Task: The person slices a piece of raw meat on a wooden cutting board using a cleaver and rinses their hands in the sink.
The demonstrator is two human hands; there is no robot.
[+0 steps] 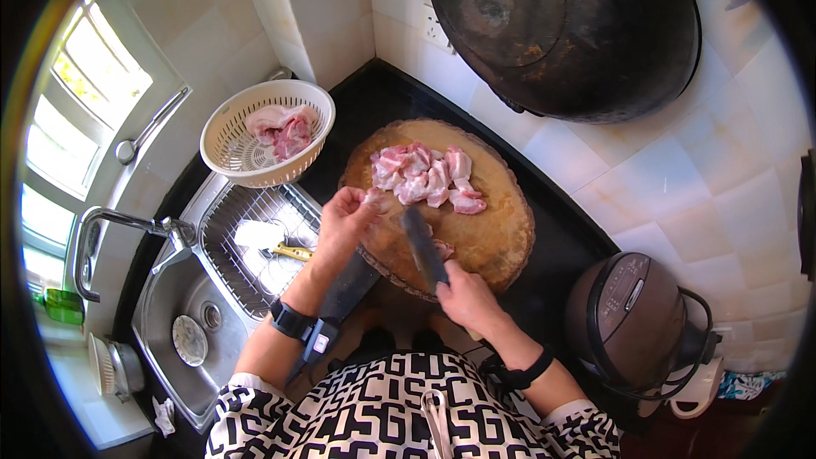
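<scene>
A round wooden chopping block [494, 236] lies before me with a heap of cut raw pork pieces [414, 169] on its far half. My right hand [468, 296] grips a cleaver [421, 239], its dark blade seen nearly edge-on over the block. Some meat [444, 248] shows beside the blade, partly hidden by it. Over the block's left edge, my left hand [344, 220] pinches a small pale piece of pork [376, 199] between thumb and fingers, close to the heap.
Larger raw pork [287, 131] sits in a cream plastic colander [217, 159] at the back left. A steel sink [220, 287] with a wire rack [217, 242] is left, holding a yellow-handled tool [293, 252]. A rice cooker [628, 319] stands right; a big wok [567, 32] hangs behind.
</scene>
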